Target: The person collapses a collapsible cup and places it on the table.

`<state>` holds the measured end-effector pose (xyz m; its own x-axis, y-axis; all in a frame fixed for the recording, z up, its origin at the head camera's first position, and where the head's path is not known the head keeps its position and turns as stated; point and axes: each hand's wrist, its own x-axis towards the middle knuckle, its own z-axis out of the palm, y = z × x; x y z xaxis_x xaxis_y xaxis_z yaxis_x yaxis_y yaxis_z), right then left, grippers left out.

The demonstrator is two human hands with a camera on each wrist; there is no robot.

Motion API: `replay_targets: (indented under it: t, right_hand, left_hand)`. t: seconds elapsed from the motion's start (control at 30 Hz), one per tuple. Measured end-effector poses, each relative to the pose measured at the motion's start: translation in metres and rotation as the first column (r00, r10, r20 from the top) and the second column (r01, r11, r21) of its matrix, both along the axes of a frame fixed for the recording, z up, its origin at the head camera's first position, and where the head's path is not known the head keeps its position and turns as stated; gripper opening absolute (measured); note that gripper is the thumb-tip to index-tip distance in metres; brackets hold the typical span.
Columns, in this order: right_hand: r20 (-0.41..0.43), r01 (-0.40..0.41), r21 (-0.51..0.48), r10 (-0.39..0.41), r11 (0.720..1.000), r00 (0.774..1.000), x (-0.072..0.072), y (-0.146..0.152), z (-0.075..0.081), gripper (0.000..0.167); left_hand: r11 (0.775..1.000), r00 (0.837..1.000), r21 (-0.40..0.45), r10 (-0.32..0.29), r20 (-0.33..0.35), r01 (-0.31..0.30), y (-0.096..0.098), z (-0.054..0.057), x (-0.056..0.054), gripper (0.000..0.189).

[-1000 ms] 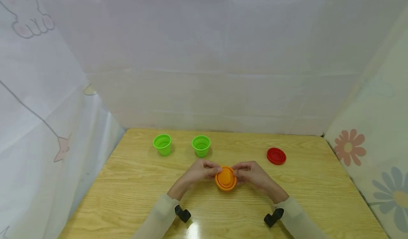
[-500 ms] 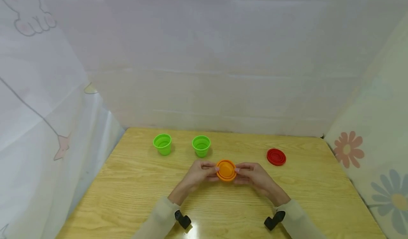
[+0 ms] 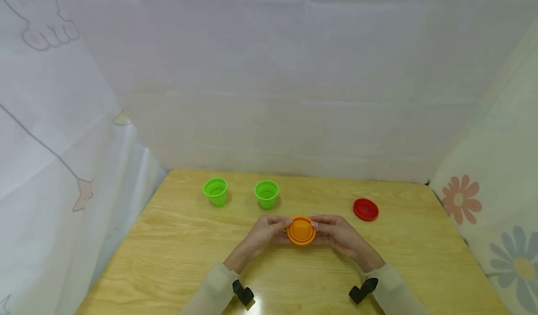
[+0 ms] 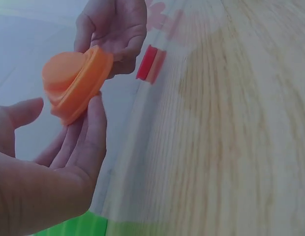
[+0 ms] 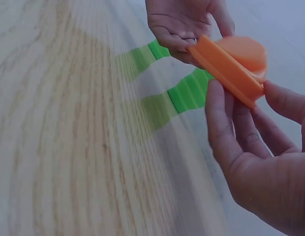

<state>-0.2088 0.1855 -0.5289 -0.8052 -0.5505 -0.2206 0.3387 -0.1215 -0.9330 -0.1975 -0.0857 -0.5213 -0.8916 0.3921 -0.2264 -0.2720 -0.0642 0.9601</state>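
Observation:
Between my two hands is an orange collapsible cup (image 3: 300, 231), folded nearly flat, above the table. Its round middle (image 4: 64, 68) bulges out lopsidedly from the rings on the side facing me. My left hand (image 3: 265, 233) holds the left rim, fingers beneath; in the left wrist view its thumb stands just off the edge. My right hand (image 3: 338, 233) pinches the opposite rim, its thumb on the edge and its fingers (image 5: 221, 118) against the underside. Two green collapsible cups, a left one (image 3: 215, 192) and a right one (image 3: 266, 194), stand expanded and upright behind my hands.
A red collapsible cup (image 3: 365, 209) lies folded flat at the back right of the wooden table (image 3: 168, 249). Pale printed curtains (image 3: 269, 95) hang behind the table and along both sides. A small black camera (image 3: 243, 292) sits on each wrist.
The orange cup's tilt has shifted in my hands, and its raised middle looked flatter half a second ago. It first rose away from me, then came slightly back. Both hands keep their hold.

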Motion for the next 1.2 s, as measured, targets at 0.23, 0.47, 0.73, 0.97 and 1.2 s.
replay_targets:
  t: [0.23,0.47,0.73,0.97,1.2]
  right_hand:
    - [0.012,0.017,0.024,-0.017,1.000,1.000,0.000,-0.002,-0.001,0.044]
    - [0.028,0.029,-0.005,-0.029,1.000,0.999,0.005,-0.006,-0.005,0.037]
    - [0.027,0.018,0.000,-0.018,1.000,0.999,0.004,-0.016,-0.004,0.033]
    - [0.028,0.028,0.043,-0.029,0.999,0.999,0.006,-0.017,-0.005,0.038]
    - [0.010,0.030,0.076,-0.030,0.997,0.999,0.009,-0.019,-0.006,0.040]
  left_hand:
    - [0.999,0.999,-0.016,-0.052,-0.007,0.052,-0.001,0.003,-0.003,0.036]
    - [0.998,0.999,-0.064,-0.007,-0.031,0.005,-0.004,0.003,-0.002,0.040]
    - [0.997,0.999,-0.063,0.044,-0.027,-0.046,-0.004,0.002,-0.001,0.042]
    - [0.996,0.999,-0.082,0.023,-0.028,-0.025,-0.003,0.002,0.002,0.042]
    - [0.994,1.000,-0.106,-0.016,-0.026,0.013,-0.004,0.000,0.001,0.040]
